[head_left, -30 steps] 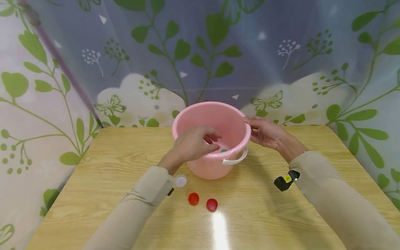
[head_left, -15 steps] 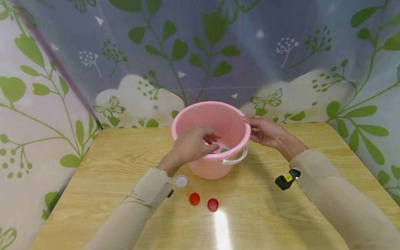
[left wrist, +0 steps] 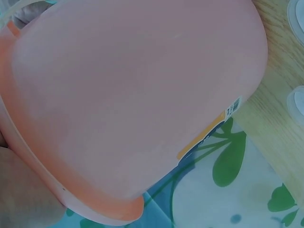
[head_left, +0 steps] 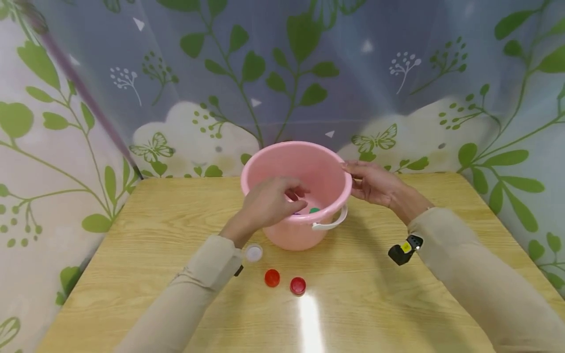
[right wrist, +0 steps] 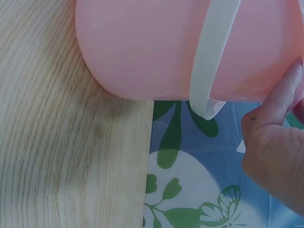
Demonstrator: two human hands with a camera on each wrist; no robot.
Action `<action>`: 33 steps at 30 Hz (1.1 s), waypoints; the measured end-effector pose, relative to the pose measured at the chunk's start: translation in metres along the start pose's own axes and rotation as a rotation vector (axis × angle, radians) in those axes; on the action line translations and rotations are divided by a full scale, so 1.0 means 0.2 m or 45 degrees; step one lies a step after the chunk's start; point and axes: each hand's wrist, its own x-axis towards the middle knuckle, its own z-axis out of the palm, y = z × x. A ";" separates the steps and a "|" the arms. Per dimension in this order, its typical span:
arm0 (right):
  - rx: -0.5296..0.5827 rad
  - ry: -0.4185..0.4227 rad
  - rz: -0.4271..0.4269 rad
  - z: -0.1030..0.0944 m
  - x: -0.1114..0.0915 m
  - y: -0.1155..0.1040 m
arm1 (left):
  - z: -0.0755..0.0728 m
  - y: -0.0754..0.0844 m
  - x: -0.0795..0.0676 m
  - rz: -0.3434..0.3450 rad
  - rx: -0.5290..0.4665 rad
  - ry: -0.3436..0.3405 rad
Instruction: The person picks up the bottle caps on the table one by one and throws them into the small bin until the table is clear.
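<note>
On the worktop [head_left: 185, 206], a pink bucket [head_left: 295, 238] is stood upright. Its edge is pinched by the right hand [head_left: 372, 184]; the left hand [head_left: 270, 198] is dipped into its mouth, fingers loosely parted, nothing seen held. White [head_left: 253, 253], orange [head_left: 272, 278] and red caps [head_left: 297, 286] are laid in front. Reaching inside seems under way; next, the green piece [head_left: 314, 210] within might need to be grasped.

The left hand [head_left: 271, 201] and right hand [head_left: 375, 185] are bare. The left sleeve [head_left: 185, 294] and right sleeve [head_left: 476, 282] are plain beige, the left creased; at the right wrist sits a black device [head_left: 398, 256] with a yellow label [head_left: 405, 246].
</note>
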 end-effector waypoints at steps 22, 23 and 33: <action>-0.058 0.046 0.015 0.01 0.01 -0.03 | -0.01 -0.41 -0.15 -0.098 -0.475 1.270; -0.054 0.046 0.016 0.01 0.01 -0.03 | -0.01 -0.45 -0.17 -0.212 -0.517 1.223; 0.008 0.040 0.024 0.00 0.01 -0.02 | 0.07 -0.70 -0.28 -0.554 -0.386 0.441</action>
